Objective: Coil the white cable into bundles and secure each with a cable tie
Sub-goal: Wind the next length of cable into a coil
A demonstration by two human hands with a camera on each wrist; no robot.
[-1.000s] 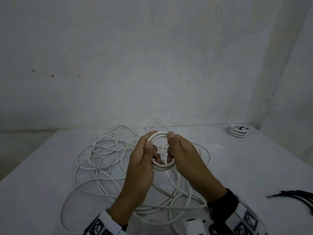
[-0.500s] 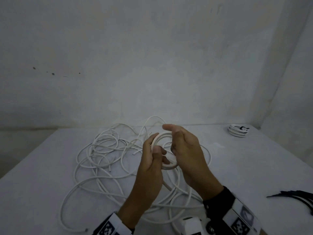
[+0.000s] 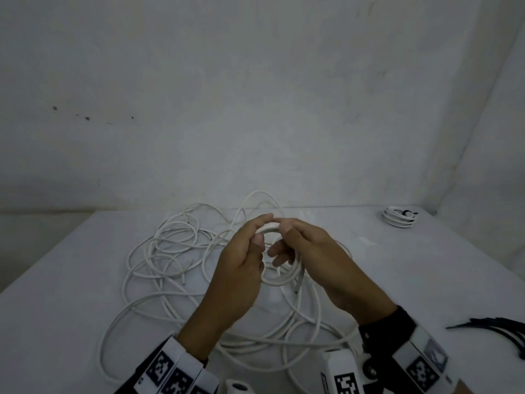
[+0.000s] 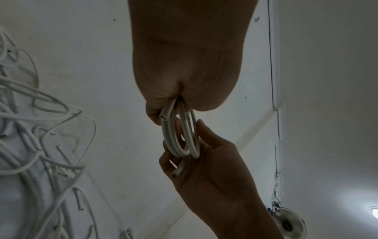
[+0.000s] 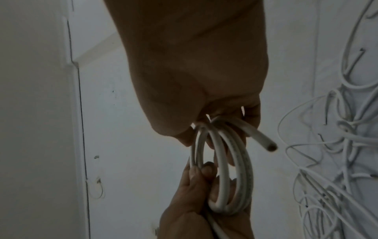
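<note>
Holding a small white cable coil above the counter, left hand and right hand both clamped on it; risk: stiff loops spring open if either grip slackens before a cable tie is on.

Both hands are raised above the table, close together, fingertips nearly meeting. The left hand pinches a small coil between thumb and fingers; the right hand curls its fingers round the coil's other side.
</note>
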